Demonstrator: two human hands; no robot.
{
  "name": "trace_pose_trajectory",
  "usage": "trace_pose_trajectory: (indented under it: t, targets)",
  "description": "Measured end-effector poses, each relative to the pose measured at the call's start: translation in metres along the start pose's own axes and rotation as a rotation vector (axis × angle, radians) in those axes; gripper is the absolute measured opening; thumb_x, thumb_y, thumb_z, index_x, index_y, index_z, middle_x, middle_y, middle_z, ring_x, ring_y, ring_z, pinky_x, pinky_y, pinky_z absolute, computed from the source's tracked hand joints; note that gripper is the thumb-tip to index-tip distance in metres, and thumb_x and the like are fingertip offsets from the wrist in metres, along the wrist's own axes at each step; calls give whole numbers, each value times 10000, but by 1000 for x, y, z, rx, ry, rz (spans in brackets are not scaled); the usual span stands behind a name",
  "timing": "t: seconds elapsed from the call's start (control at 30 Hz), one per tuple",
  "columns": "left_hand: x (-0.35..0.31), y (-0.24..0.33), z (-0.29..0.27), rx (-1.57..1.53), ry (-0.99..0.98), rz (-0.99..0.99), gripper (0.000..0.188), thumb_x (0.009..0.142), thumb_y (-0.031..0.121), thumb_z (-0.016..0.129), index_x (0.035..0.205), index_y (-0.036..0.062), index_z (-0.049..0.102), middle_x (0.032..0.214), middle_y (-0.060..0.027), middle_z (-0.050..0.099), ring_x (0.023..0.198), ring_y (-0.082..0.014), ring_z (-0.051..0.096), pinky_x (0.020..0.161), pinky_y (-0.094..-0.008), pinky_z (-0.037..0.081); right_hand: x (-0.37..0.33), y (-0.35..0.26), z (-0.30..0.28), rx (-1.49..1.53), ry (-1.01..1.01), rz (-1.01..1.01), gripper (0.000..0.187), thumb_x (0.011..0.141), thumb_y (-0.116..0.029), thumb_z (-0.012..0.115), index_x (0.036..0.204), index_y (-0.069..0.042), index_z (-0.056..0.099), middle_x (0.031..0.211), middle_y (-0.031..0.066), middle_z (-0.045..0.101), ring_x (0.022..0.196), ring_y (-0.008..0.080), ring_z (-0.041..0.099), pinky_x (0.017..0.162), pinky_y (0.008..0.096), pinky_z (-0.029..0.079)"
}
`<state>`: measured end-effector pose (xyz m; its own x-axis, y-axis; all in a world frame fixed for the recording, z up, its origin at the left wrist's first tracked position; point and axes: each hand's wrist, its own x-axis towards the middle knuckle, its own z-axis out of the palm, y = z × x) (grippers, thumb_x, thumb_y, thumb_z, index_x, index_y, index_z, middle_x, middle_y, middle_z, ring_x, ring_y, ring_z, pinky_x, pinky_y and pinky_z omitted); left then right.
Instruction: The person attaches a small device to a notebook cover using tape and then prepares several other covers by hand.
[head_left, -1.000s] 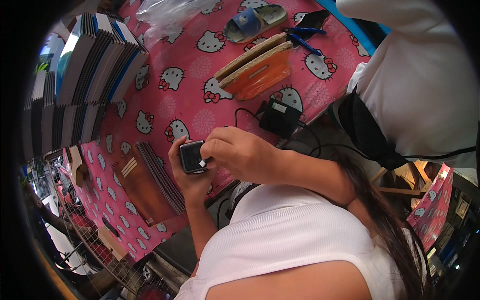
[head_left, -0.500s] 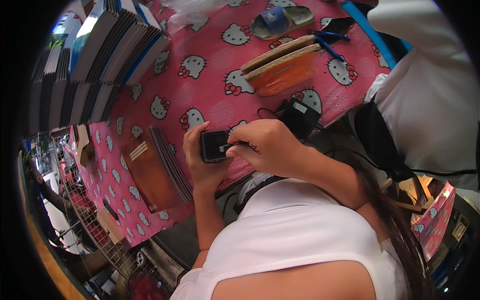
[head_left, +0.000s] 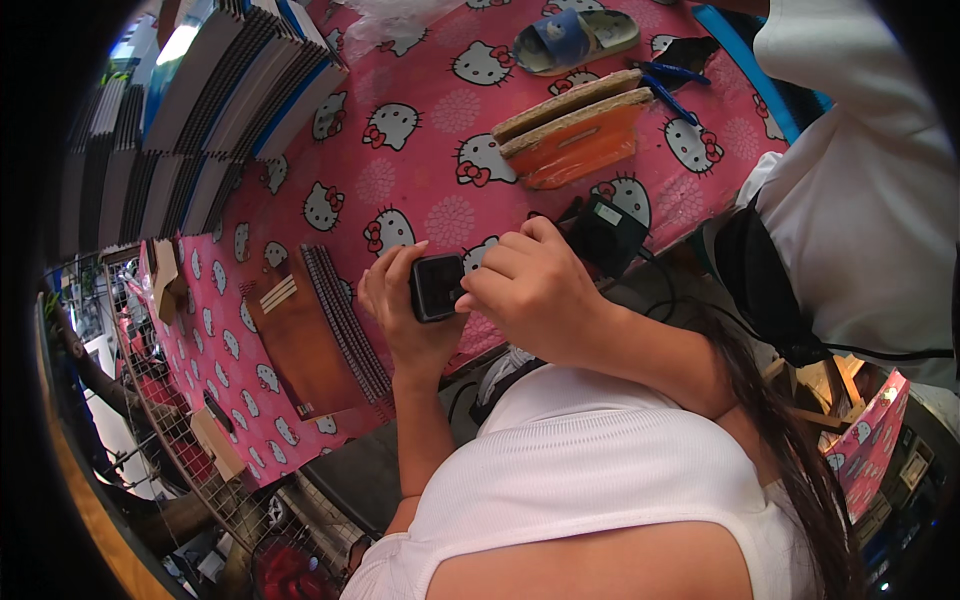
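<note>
A small black square device (head_left: 437, 287) with rounded corners and a glossy face is gripped in my left hand (head_left: 408, 342), its fingers around the left side. My right hand (head_left: 537, 290) is closed in a pinch against the device's right edge. Whatever sits between those fingertips is hidden by the hand. Both hands are above the front edge of the pink table cover (head_left: 375, 182). Just beyond my right wrist lies a black box with a pale label (head_left: 608, 232), with black cables near it. To the left of my left forearm is a brown, spiral-bound notebook (head_left: 310, 350).
Tall stacks of spiral notebooks (head_left: 225, 95) stand at the far left. An orange, straw-edged item (head_left: 575, 150), blue pens (head_left: 672, 98) and a blue-strapped slipper (head_left: 575, 42) lie at the back. A person in white (head_left: 865, 200) is close on the right.
Half a second ago a small metal-tipped plug showed in my right fingers over the device's face. Now those fingers are at its right edge and the plug is out of sight.
</note>
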<state>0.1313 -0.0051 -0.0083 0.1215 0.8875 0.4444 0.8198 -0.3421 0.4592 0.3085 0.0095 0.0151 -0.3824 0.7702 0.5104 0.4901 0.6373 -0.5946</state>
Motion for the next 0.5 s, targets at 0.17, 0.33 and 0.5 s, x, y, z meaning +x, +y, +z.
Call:
trace_pose_trajectory:
  t: [0.17, 0.33, 0.5]
  targets:
    - [-3, -1, 0, 63, -44, 9, 618, 671, 412, 768, 1171, 126, 544, 1066, -85, 551, 1053, -258, 524, 989, -486, 260, 1, -5, -2, -52, -40, -21, 159, 744, -179, 685, 706, -59, 586, 682, 49, 529, 692, 218, 530, 721, 393, 403]
    - [-5, 0, 2, 58, -52, 1, 583, 673, 395, 748, 1161, 140, 557, 1066, -86, 547, 1061, -254, 519, 993, -500, 245, 2, -9, 0, -85, -116, -39, 154, 722, -130, 673, 679, -52, 547, 675, 63, 511, 690, 224, 527, 703, 375, 388]
    - [1, 3, 1, 34, -2, 62, 541, 647, 327, 743, 1116, 122, 570, 1039, -98, 543, 1017, -291, 519, 925, -457, 327, -2, -8, 7, -29, -55, -58, 146, 706, -108, 666, 679, -47, 535, 676, 74, 507, 679, 229, 524, 690, 375, 389]
